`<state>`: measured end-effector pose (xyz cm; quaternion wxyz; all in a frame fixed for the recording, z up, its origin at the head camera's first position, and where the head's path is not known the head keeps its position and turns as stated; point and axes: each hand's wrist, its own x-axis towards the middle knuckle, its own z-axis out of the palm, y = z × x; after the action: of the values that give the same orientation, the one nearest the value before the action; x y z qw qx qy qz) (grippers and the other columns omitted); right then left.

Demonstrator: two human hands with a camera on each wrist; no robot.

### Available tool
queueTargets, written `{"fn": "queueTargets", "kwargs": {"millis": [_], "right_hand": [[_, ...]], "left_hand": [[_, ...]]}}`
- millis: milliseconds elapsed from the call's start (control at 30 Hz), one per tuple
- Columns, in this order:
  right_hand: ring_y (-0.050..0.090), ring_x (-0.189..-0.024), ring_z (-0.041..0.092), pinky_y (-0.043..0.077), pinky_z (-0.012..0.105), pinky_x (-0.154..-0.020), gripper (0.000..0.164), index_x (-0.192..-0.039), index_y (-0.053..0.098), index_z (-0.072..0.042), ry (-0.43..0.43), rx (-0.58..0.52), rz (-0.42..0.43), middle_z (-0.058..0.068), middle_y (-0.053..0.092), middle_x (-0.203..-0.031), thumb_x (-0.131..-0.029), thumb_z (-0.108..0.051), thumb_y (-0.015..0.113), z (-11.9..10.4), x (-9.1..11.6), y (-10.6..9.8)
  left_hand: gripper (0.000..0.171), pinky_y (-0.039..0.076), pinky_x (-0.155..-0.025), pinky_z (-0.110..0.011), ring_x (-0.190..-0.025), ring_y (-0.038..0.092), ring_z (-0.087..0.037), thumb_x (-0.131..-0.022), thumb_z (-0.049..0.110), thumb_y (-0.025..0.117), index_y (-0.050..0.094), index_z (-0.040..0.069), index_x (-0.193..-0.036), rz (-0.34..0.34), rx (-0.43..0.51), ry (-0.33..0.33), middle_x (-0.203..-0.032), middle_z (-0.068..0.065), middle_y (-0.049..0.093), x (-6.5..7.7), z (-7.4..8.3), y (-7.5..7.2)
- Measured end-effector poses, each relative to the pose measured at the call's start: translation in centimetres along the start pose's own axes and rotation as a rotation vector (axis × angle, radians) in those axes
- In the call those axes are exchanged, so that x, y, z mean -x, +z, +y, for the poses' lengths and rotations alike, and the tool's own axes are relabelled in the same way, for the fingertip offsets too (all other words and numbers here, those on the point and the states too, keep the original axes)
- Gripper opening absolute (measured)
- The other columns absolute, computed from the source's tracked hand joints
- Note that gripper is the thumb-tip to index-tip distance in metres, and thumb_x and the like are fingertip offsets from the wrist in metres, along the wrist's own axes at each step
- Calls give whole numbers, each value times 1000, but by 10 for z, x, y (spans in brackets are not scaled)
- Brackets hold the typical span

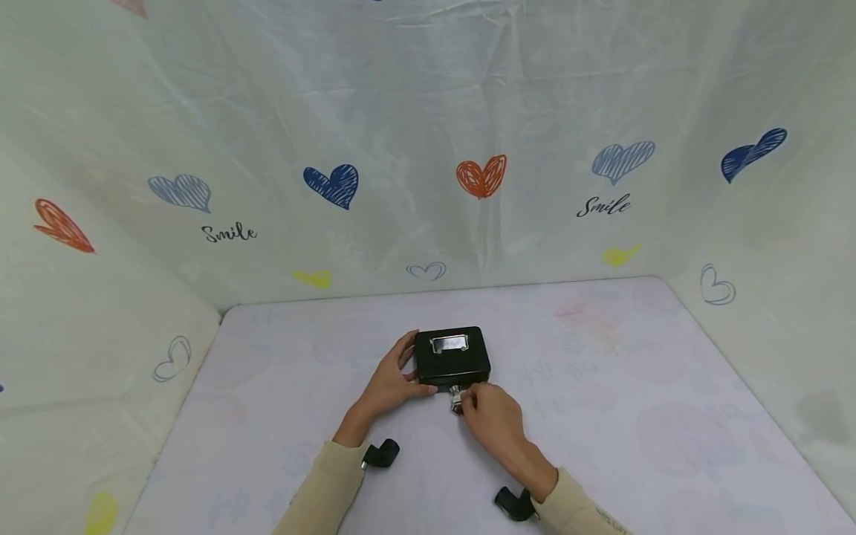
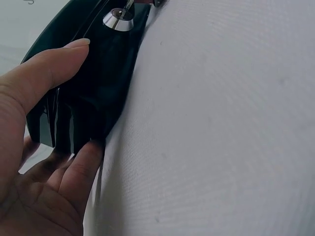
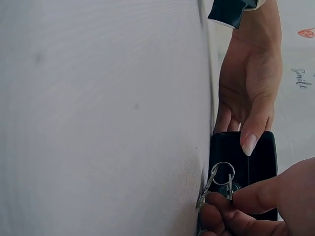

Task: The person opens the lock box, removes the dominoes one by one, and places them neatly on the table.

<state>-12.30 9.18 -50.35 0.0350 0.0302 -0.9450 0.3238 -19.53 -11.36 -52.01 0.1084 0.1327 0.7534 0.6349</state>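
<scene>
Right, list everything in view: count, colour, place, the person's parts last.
box: one, black, on table
lid handle: one, silver, atop box
lock: one, silver, box's near side
key ring: one, silver, by lock
keys: at least two, silver, on ring
table: one, white, under box
backdrop: count unclear, whitish, around table
hearts: many, blue, red, yellow, on backdrop
"Smile" words: two, black, on backdrop
wrist devices: two, black, by sleeves
sleeves: two, beige, frame bottom
left hand: one, on box's left
right hand: one, pinching key
</scene>
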Motion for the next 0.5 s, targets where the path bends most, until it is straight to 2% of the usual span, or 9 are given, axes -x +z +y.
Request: {"fn": "queueTargets", "kwargs": {"millis": [300,500], "right_hand": [[48,-57,8,40,24,-47,19,-78,75,-8,20,0,-11,-5,59,-64,-97,-9,69,0,1,0],[51,-57,7,43,24,-47,16,-78,75,-8,10,-10,25,-5,63,-66,-94,-9,73,2,3,-5]], "left_hand": [[115,50,-114,-50,-158,29,-40,-72,-11,91,27,3,-166,3,-7,-6,-170,-23,30,0,0,0],[115,50,-114,-50,-157,30,-40,-70,-12,91,28,3,-165,14,-17,-9,-170,-23,31,1,2,2]]}}
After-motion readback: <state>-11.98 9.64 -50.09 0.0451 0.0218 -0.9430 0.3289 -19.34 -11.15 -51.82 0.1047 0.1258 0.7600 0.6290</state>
